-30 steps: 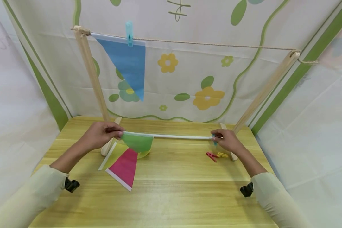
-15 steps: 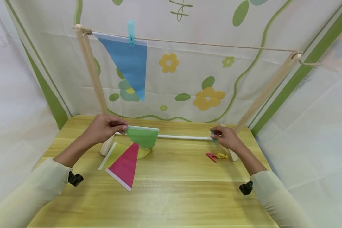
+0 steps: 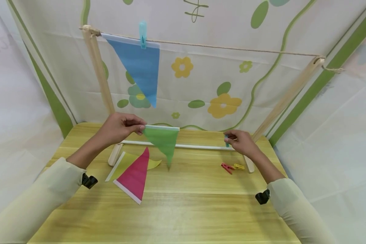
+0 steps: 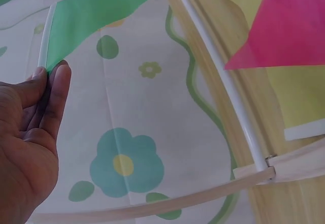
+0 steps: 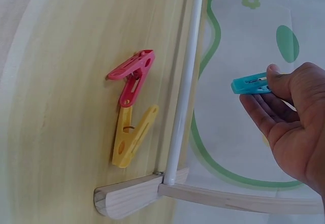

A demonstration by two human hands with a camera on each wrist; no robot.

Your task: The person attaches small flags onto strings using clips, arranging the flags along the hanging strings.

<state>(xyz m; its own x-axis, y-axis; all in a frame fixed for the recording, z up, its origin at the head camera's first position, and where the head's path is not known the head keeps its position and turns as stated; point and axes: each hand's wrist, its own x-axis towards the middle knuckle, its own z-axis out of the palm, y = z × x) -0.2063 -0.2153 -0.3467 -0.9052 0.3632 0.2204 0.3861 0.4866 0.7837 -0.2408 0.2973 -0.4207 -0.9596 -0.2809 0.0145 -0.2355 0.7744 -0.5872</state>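
Observation:
My left hand [image 3: 121, 127] pinches one corner of a green pennant [image 3: 164, 139] by its white top edge, and the pennant hangs point down above the table. Between thumb and fingers, my right hand [image 3: 240, 142] holds a blue clothespin [image 5: 251, 84]. A blue pennant [image 3: 140, 64] hangs at the left end of a twine line [image 3: 213, 47], fastened by a light blue clothespin [image 3: 143, 35]. On the table, a pink pennant [image 3: 135, 176] lies partly over a yellow pennant [image 3: 125, 162]. Near the right post's foot lie a red clothespin [image 5: 136, 74] and a yellow clothespin [image 5: 131, 140].
Two wooden posts, the left post [image 3: 97, 69] and the right post [image 3: 289, 96], hold up the twine. A white rod [image 3: 198, 146] joins their feet low over the wooden table [image 3: 183, 217]. Behind stands a flower-printed cloth [image 3: 201, 78].
My left hand has lifted the green pennant up and to the right, and its folded tip now hangs down free. My right hand has risen slightly with the blue clothespin.

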